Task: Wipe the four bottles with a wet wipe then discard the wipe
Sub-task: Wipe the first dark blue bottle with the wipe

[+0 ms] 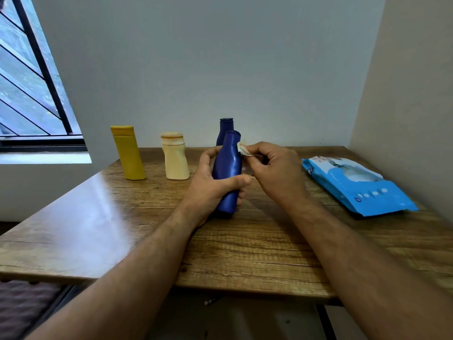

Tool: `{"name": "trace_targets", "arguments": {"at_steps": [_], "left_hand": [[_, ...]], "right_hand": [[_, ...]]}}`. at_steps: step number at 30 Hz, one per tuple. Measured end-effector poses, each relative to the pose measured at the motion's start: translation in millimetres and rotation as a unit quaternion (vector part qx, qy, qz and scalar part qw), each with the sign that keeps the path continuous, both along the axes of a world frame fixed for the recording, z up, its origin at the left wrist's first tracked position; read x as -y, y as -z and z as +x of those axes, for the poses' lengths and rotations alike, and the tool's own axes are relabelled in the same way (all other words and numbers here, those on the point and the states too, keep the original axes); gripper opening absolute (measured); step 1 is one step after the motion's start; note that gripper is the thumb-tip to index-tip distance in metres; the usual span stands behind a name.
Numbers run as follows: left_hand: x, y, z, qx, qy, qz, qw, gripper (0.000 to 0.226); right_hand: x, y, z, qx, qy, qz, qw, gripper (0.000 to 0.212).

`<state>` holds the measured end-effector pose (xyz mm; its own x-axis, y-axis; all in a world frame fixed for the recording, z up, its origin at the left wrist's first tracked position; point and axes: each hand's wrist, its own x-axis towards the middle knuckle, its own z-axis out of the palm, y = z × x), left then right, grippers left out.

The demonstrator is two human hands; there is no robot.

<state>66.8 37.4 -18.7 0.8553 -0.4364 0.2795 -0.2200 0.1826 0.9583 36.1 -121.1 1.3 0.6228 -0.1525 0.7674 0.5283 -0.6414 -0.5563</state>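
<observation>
Along the far wall, the yellow bottle (128, 153), cream bottle (175, 157) and dark blue bottle (225, 130) stand, wiping status indeterminable. Nearer, left hand (215, 182) grasps the blue bottle (228, 168); right hand (272, 168) pinches the wet wipe (243, 149) against its neck. Discarding remains outstanding.

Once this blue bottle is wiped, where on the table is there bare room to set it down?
Bare wooden table spreads wide on the near left, before the yellow bottle and cream bottle. A smaller patch lies between the right hand and wipes pack. The back row is crowded.
</observation>
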Motion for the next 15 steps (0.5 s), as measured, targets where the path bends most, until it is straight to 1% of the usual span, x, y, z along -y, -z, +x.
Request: {"name": "trace_targets", "arguments": {"at_steps": [2, 5, 7, 10, 15], "left_hand": [[1.7, -1.1, -2.2, -0.002, 0.005, 0.006, 1.0, 0.083], [1.8, -1.7, -1.7, -0.004, 0.009, 0.014, 1.0, 0.066], [-0.2, -1.6, 0.3, 0.004, 0.005, 0.032, 0.999, 0.059], [-1.0, -3.7, 0.0, 0.01, 0.02, 0.023, 0.999, 0.048], [-1.3, 0.5, 1.0, -0.033, 0.048, -0.043, 0.997, 0.054]], "right_hand": [[-0.2, -0.6, -0.3, -0.011, -0.015, 0.012, 1.0, 0.019], [1.1, -1.9, 0.3, -0.005, -0.035, 0.055, 0.998, 0.019], [0.6, -2.3, 0.1, -0.001, -0.05, 0.087, 0.995, 0.02], [-1.5, -3.2, -2.0, 0.005, -0.046, 0.079, 0.996, 0.021], [-1.6, -2.8, -2.6, -0.024, -0.026, 0.053, 0.998, 0.016]]}}
